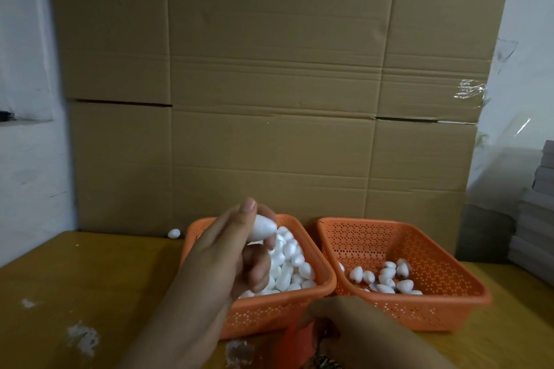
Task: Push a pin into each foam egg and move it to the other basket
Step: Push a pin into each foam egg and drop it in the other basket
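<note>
The left hand [227, 252] pinches 1 foam egg [263, 229] above the full left basket [260, 313], apparently ready for pinning, while the right hand [356, 329] reaches low, its grip unclear.

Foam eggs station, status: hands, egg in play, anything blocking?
Left hand pinches one white foam egg above the full orange basket. Right hand low by a small red container, grip unclear. Right-side orange basket unobstructed.

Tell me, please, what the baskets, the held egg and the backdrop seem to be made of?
Baskets: likely moulded plastic, orange, slightly glossy, walls perforated with small holes. Held egg: probably foam, matte white, no shine. Backdrop: corrugated cardboard, matte brown, with fold creases and seams.
</note>
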Demonstrator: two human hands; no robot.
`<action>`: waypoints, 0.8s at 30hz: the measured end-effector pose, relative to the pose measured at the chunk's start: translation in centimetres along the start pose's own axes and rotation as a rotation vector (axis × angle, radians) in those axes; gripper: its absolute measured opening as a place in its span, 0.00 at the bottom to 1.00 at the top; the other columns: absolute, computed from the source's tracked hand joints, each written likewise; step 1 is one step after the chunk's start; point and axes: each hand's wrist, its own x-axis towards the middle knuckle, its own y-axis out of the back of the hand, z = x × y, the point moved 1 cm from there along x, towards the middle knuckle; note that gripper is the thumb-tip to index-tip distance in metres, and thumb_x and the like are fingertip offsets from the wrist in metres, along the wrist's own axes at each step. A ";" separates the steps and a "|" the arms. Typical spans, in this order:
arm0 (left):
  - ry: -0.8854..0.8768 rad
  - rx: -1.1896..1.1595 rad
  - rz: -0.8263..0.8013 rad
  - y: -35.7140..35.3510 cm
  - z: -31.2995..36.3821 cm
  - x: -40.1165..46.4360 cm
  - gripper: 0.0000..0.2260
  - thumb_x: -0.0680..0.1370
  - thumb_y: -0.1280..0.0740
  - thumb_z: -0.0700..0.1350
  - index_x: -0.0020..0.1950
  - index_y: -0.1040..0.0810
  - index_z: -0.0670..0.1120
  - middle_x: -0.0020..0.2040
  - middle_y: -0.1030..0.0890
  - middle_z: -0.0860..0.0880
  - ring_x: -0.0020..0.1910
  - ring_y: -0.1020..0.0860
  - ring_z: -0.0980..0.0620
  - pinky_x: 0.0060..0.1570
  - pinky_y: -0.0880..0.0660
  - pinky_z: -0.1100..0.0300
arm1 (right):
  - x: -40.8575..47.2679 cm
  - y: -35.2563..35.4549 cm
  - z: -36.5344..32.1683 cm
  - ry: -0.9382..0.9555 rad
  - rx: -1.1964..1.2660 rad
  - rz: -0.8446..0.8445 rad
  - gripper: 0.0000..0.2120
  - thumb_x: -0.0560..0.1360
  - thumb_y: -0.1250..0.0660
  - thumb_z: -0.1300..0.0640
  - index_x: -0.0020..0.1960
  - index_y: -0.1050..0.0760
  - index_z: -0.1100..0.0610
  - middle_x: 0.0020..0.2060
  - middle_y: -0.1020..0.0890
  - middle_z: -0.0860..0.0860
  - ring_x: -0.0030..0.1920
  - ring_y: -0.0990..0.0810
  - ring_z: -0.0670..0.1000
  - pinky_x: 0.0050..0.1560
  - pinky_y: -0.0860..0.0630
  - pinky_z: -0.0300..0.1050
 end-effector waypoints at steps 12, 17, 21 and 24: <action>0.201 -0.350 0.043 -0.2 -0.5 0.8 0.18 0.70 0.36 0.54 0.47 0.16 0.42 0.43 0.15 0.41 0.37 0.15 0.48 0.29 0.20 0.61 | -0.6 2.6 -0.5 0.052 0.484 0.324 0.16 0.72 0.28 0.61 0.42 0.22 0.37 0.43 0.18 0.35 0.46 0.20 0.37 0.51 0.25 0.33; 0.160 -0.364 0.018 -0.4 -0.8 0.8 0.17 0.71 0.38 0.52 0.52 0.26 0.40 0.51 0.15 0.41 0.48 0.15 0.46 0.35 0.19 0.60 | -1.4 3.6 -2.2 0.152 0.705 0.517 0.16 0.71 0.28 0.65 0.42 0.18 0.42 0.37 0.17 0.40 0.42 0.19 0.42 0.43 0.25 0.32; 0.132 -0.425 -0.009 -0.7 -1.1 0.7 0.14 0.74 0.40 0.50 0.49 0.27 0.39 0.56 0.16 0.41 0.53 0.17 0.44 0.41 0.18 0.58 | -2.1 4.2 -3.5 0.245 0.870 0.622 0.15 0.71 0.30 0.68 0.43 0.17 0.48 0.37 0.16 0.45 0.40 0.18 0.43 0.41 0.25 0.31; 0.096 -0.293 0.022 -1.0 -1.3 0.3 0.16 0.75 0.42 0.51 0.51 0.27 0.40 0.55 0.16 0.44 0.54 0.17 0.46 0.47 0.21 0.54 | -2.4 4.2 -4.3 0.292 0.923 0.707 0.16 0.71 0.31 0.71 0.44 0.17 0.50 0.40 0.15 0.47 0.42 0.17 0.44 0.41 0.23 0.34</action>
